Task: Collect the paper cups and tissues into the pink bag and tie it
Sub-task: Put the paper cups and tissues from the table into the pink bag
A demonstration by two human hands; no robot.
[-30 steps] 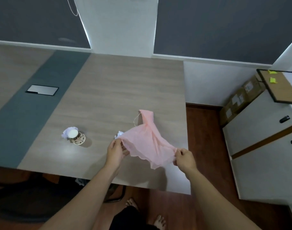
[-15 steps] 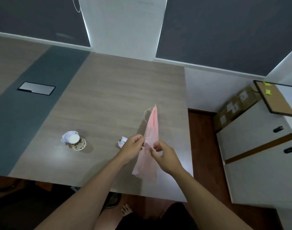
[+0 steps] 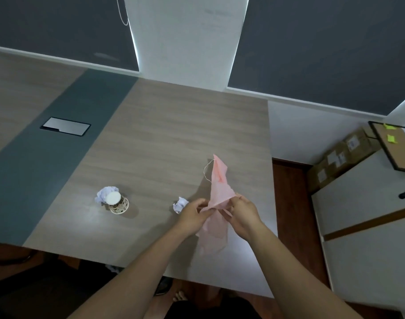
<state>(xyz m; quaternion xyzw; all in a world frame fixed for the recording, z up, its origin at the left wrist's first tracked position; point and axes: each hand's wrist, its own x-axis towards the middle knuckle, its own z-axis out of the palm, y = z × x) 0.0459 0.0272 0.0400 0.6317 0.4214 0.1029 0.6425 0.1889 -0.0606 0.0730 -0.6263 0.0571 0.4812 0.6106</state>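
The thin pink bag hangs flat and narrow above the table's right part, its white drawstring loop at the far end. My left hand and my right hand both pinch the bag's edge close together. A crumpled tissue lies just left of my left hand. Further left a patterned paper cup lies tipped on the table, with another crumpled tissue touching it behind.
The wooden table has a grey strip with a metal cable hatch at left. White cabinets, cardboard boxes and a cork board stand at right. Dark window blinds run along the far wall. My feet show below the table edge.
A second ago my hands held the bag stretched wide apart. They have come together, and the bag now hangs folded narrow between them.
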